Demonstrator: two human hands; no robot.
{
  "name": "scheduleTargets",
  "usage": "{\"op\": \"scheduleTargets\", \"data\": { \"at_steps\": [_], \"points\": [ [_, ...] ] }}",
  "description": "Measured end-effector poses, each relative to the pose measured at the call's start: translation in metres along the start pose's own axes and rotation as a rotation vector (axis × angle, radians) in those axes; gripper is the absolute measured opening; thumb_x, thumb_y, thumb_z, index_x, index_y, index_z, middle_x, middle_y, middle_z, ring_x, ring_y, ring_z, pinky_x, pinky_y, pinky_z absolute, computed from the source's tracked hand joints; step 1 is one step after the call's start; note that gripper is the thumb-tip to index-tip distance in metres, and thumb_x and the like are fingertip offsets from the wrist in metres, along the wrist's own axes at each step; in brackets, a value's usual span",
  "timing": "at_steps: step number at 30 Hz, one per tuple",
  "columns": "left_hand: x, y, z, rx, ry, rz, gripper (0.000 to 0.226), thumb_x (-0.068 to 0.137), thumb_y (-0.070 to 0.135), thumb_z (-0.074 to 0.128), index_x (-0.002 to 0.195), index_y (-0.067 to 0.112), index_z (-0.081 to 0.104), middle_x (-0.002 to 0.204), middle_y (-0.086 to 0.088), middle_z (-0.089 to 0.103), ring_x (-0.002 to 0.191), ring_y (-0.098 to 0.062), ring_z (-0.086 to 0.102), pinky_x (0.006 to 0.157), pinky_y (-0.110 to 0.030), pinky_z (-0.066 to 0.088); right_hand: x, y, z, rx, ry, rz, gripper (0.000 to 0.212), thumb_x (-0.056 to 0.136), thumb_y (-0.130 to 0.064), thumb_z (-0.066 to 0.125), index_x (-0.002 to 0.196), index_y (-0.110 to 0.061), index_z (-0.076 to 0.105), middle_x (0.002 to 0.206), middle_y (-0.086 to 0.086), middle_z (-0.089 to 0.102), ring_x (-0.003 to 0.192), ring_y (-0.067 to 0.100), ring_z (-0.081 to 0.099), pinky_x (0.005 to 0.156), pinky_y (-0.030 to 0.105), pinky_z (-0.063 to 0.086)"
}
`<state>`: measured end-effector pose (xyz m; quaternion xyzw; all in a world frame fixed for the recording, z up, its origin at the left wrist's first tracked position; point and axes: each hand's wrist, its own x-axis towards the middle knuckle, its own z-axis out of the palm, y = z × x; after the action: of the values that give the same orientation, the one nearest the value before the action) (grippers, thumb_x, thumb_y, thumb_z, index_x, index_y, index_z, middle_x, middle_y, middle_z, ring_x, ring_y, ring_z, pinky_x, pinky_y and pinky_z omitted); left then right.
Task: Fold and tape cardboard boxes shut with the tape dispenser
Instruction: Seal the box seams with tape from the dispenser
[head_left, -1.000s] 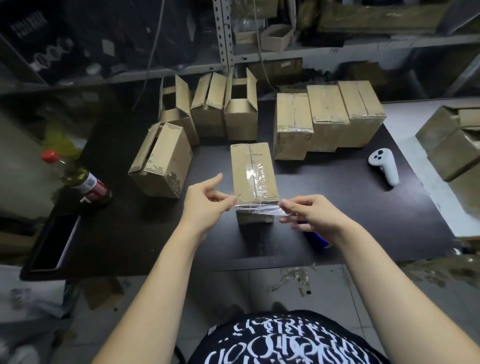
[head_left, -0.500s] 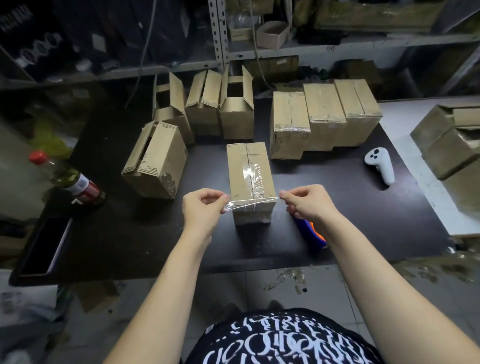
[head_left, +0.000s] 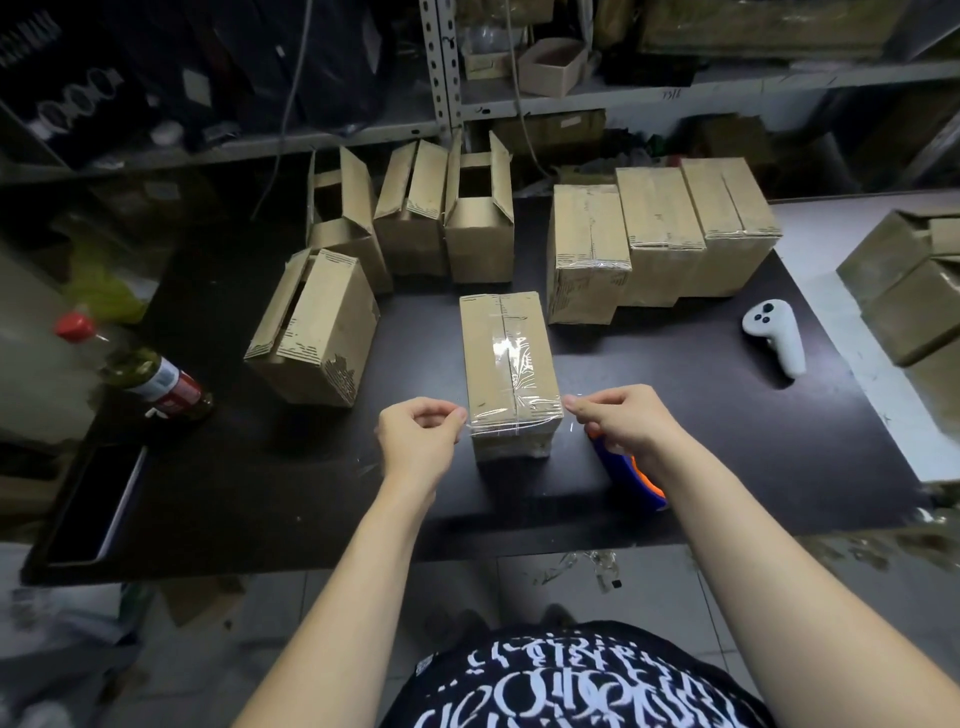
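Now the box (head_left: 511, 358) stands near the front middle of the counter (head_left: 701, 426). It is closed, with one band of clear tape along its top seam. A second strip of tape (head_left: 514, 422) is stretched across its near end, crossing the seam. The left hand (head_left: 418, 434) pinches the left end of this strip between thumb and curled fingers, and the right hand (head_left: 623, 421) pinches the right end in the same way. So each grip is closed on the tape, just beside a side wall of the box.

The step in hand seems to be the cross band on this box. The middle of the strip appears to lie on the top, while both ends are in the air. The next move probably calls for bringing the two ends down together, keeping the strip tight, and pressing them flat on the side walls.

The tape dispenser (head_left: 636, 480), blue and orange, lies on the counter under the right wrist, partly hidden. Farther back, the taped boxes (head_left: 660, 228) stand at the right and the open boxes (head_left: 415, 218) at the left, probably waiting for their turn.
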<state>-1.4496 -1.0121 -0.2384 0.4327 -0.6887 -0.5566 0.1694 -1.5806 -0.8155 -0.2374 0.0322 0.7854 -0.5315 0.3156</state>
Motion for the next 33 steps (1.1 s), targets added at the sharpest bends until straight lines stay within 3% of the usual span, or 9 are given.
{"op": "scheduleTargets", "data": {
  "at_steps": [5,10,15,16,19,22,25,28,33],
  "points": [
    [0.004,-0.013,0.001,-0.122,-0.028,-0.069,0.012,0.085,0.006,0.081,0.077,0.014,0.076,0.073,-0.008,0.074,0.063,-0.014,0.066,0.067,-0.028,0.054,0.005,0.005,0.001,0.045,-0.072,0.082,0.029,0.085,-0.035,0.083,0.094,-0.007,0.08,0.052,-0.012,0.06,0.049,0.002,0.052,0.055,0.026,0.028],
    [-0.003,-0.025,0.006,-0.235,-0.002,-0.073,0.011,0.088,0.006,0.077,0.083,0.016,0.076,0.074,-0.003,0.074,0.065,-0.008,0.065,0.067,-0.025,0.052,0.011,0.015,0.005,0.125,-0.166,0.177,0.039,0.082,-0.044,0.083,0.108,-0.015,0.079,0.083,-0.006,0.07,0.061,0.003,0.059,0.062,0.024,0.036],
    [-0.005,-0.034,0.013,-0.253,0.059,-0.004,0.019,0.095,0.006,0.068,0.09,0.024,0.072,0.081,-0.003,0.07,0.077,-0.017,0.063,0.066,-0.03,0.047,0.008,0.028,0.012,0.034,-0.129,0.099,0.033,0.086,-0.037,0.082,0.113,-0.02,0.075,0.107,-0.001,0.073,0.086,0.01,0.07,0.064,0.024,0.044],
    [-0.004,-0.034,0.013,-0.251,0.05,-0.007,0.019,0.096,0.009,0.067,0.101,0.026,0.072,0.085,-0.003,0.069,0.078,-0.018,0.062,0.068,-0.031,0.048,0.007,0.029,0.014,0.028,-0.101,0.06,0.033,0.085,-0.035,0.084,0.111,-0.018,0.075,0.106,0.001,0.074,0.085,0.01,0.071,0.062,0.023,0.046],
    [-0.001,-0.037,0.012,-0.168,-0.002,-0.11,0.052,0.095,0.021,0.071,0.14,0.04,0.053,0.098,-0.005,0.061,0.083,-0.017,0.06,0.076,-0.034,0.052,0.006,0.029,0.014,0.059,0.016,-0.076,0.026,0.083,-0.018,0.086,0.104,-0.006,0.074,0.084,0.005,0.074,0.067,0.01,0.066,0.053,0.018,0.048],
    [-0.003,-0.046,0.013,-0.102,-0.06,-0.13,0.049,0.095,0.015,0.069,0.138,0.032,0.053,0.099,-0.011,0.064,0.077,-0.018,0.06,0.068,-0.028,0.053,0.008,0.025,0.005,0.058,0.115,-0.21,0.013,0.084,-0.006,0.083,0.092,-0.008,0.072,0.074,0.003,0.072,0.063,0.014,0.062,0.059,0.021,0.052],
    [-0.007,-0.049,0.01,-0.047,-0.043,0.041,0.031,0.095,0.005,0.067,0.122,0.02,0.065,0.091,-0.01,0.068,0.075,-0.016,0.063,0.073,-0.025,0.053,0.011,0.026,-0.005,0.003,0.111,-0.358,0.014,0.083,-0.004,0.082,0.087,-0.015,0.074,0.081,0.002,0.077,0.068,0.016,0.067,0.076,0.034,0.058],
    [-0.008,-0.041,-0.001,0.066,0.0,0.288,0.029,0.088,-0.003,0.068,0.103,0.021,0.072,0.092,0.0,0.072,0.085,-0.011,0.067,0.08,-0.02,0.052,0.007,0.027,-0.006,-0.042,0.044,-0.463,0.015,0.085,0.001,0.079,0.09,-0.012,0.075,0.087,0.003,0.078,0.071,0.01,0.07,0.076,0.027,0.056],
    [-0.004,-0.033,-0.011,0.228,-0.043,0.551,0.028,0.082,-0.008,0.067,0.096,0.014,0.076,0.092,0.007,0.072,0.088,-0.005,0.066,0.072,-0.011,0.045,0.002,0.026,-0.001,-0.162,-0.009,-0.615,0.021,0.084,0.008,0.077,0.095,-0.01,0.077,0.09,0.0,0.078,0.084,0.011,0.074,0.079,0.02,0.056]
  ]
}}
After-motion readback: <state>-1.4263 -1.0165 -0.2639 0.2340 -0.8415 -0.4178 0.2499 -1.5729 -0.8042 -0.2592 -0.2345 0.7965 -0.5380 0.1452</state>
